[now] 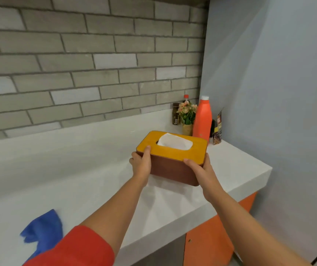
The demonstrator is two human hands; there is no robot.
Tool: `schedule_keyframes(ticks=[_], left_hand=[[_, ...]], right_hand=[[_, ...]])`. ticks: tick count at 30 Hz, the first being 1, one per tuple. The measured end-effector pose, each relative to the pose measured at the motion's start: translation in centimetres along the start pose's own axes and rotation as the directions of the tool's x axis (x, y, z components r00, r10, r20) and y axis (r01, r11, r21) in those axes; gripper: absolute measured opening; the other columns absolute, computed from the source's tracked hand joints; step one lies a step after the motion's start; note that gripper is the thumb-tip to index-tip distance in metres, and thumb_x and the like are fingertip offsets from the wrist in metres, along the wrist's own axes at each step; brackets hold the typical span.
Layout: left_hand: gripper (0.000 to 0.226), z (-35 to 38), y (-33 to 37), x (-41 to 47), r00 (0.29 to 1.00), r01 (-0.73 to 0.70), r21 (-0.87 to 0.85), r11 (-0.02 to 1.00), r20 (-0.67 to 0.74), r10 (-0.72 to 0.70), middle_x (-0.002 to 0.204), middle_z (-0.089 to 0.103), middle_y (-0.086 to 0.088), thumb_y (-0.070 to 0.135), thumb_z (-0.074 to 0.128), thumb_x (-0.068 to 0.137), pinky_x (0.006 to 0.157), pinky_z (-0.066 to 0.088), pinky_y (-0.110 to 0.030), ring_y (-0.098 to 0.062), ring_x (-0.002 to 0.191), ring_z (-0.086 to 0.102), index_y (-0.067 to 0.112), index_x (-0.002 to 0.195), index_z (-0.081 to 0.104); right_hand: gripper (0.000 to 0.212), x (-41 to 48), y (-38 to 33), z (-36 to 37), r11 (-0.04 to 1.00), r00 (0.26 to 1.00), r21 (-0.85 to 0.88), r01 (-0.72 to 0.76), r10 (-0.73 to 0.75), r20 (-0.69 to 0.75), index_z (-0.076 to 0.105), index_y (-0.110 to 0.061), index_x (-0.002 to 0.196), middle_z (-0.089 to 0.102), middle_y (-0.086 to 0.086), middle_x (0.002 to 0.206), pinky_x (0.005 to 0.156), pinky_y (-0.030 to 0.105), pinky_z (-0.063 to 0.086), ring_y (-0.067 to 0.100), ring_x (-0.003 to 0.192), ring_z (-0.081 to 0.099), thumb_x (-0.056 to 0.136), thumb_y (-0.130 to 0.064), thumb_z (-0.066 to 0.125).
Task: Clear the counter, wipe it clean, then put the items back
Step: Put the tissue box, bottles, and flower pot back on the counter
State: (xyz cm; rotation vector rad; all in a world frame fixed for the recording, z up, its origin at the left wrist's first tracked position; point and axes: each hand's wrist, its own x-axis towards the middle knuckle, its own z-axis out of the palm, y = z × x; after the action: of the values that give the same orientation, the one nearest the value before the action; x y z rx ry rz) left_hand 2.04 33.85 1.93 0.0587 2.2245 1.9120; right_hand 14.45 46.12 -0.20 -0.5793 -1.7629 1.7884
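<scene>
Left hand (141, 164) and right hand (201, 169) grip the two ends of the tissue box (173, 170) on my feed, thumbs laid on its yellow lid, fingers curled around the brown sides. A white tissue (174, 142) stands out of the slot. The box sits level over the white counter (96, 169), toward its right end; I cannot tell whether its base touches the surface. Behind it, in the corner, stand an orange bottle (202, 120), a small pot of flowers (187, 116), a dark jar (175, 114) and a printed pouch (218, 129). A blue cloth (42, 231) lies crumpled on the counter near left, beside my red sleeve (73, 248).
</scene>
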Motion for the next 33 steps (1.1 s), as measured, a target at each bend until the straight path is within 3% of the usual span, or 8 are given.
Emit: schedule_keyframes(ticks=[9,14,19,21,25,28,33], left_hand=[[0.059,-13.8,-1.0,2.4,0.985,0.021,-0.015,1.0,-0.17,-0.023,0.138,0.034,-0.014,0.05,0.044,0.092,0.096,0.037,-0.041,-0.032,0.121,0.044,0.008,0.133,0.035],[0.06,-23.6,-2.8,4.1,0.966,0.037,-0.008,0.999,-0.254,-0.038,0.137,0.036,-0.014,0.051,0.044,0.092,0.099,0.039,-0.044,-0.032,0.121,0.044,0.008,0.133,0.035],[0.055,-31.1,-4.3,5.2,0.956,0.021,-0.088,0.996,-0.288,-0.045,0.124,0.046,-0.007,0.05,0.044,0.092,0.091,0.043,-0.039,-0.024,0.106,0.047,0.011,0.13,0.035],[0.054,-33.0,-4.7,5.7,0.953,0.021,-0.11,0.994,-0.297,-0.053,0.12,0.046,-0.006,0.048,0.044,0.093,0.09,0.042,-0.037,-0.021,0.102,0.045,0.01,0.13,0.035],[0.055,-35.4,-5.2,7.4,0.94,0.024,-0.11,0.994,-0.336,-0.06,0.131,0.046,-0.011,0.048,0.043,0.094,0.095,0.041,-0.041,-0.024,0.109,0.047,0.01,0.133,0.033],[0.055,-36.1,-5.4,9.1,0.929,0.017,-0.107,0.994,-0.365,-0.055,0.133,0.045,-0.012,0.045,0.044,0.094,0.096,0.041,-0.041,-0.028,0.119,0.047,0.01,0.134,0.033],[0.055,-36.7,-6.6,12.3,0.914,0.055,-0.125,0.991,-0.393,-0.101,0.132,0.046,-0.01,0.048,0.047,0.092,0.1,0.043,-0.045,-0.026,0.113,0.048,0.011,0.132,0.034]], right_hand=[[0.065,-1.9,-0.1,13.1,0.999,0.984,0.013,-0.045,0.042,0.172,0.034,-0.033,0.138,0.057,-0.007,0.124,0.099,0.038,0.046,0.017,0.112,0.056,0.082,-0.033,0.068],[0.067,-3.6,0.3,22.2,0.998,0.952,-0.016,-0.056,0.058,0.3,0.032,-0.035,0.139,0.057,-0.008,0.126,0.104,0.043,0.043,0.017,0.116,0.055,0.082,-0.037,0.067],[0.068,-4.9,0.5,29.2,0.997,0.918,-0.054,-0.053,0.07,0.39,0.031,-0.036,0.141,0.055,-0.008,0.129,0.103,0.04,0.043,0.018,0.117,0.054,0.083,-0.04,0.066],[0.066,-4.9,0.3,31.2,0.997,0.903,-0.069,-0.042,0.067,0.423,0.033,-0.035,0.14,0.056,-0.008,0.128,0.099,0.034,0.044,0.016,0.115,0.054,0.083,-0.04,0.066],[0.063,-3.8,0.1,34.0,0.989,0.874,-0.147,0.0,0.071,0.48,0.037,-0.033,0.138,0.056,-0.007,0.127,0.094,0.028,0.042,0.015,0.114,0.053,0.083,-0.041,0.066],[0.061,-1.8,0.4,35.5,0.977,0.858,-0.213,0.019,0.093,0.505,0.042,-0.03,0.136,0.057,-0.005,0.126,0.096,0.031,0.043,0.015,0.112,0.053,0.082,-0.042,0.067],[0.057,2.2,1.1,38.0,0.961,0.823,-0.272,0.053,0.113,0.557,0.048,-0.026,0.133,0.061,-0.003,0.124,0.102,0.036,0.044,0.019,0.117,0.055,0.081,-0.039,0.069]])
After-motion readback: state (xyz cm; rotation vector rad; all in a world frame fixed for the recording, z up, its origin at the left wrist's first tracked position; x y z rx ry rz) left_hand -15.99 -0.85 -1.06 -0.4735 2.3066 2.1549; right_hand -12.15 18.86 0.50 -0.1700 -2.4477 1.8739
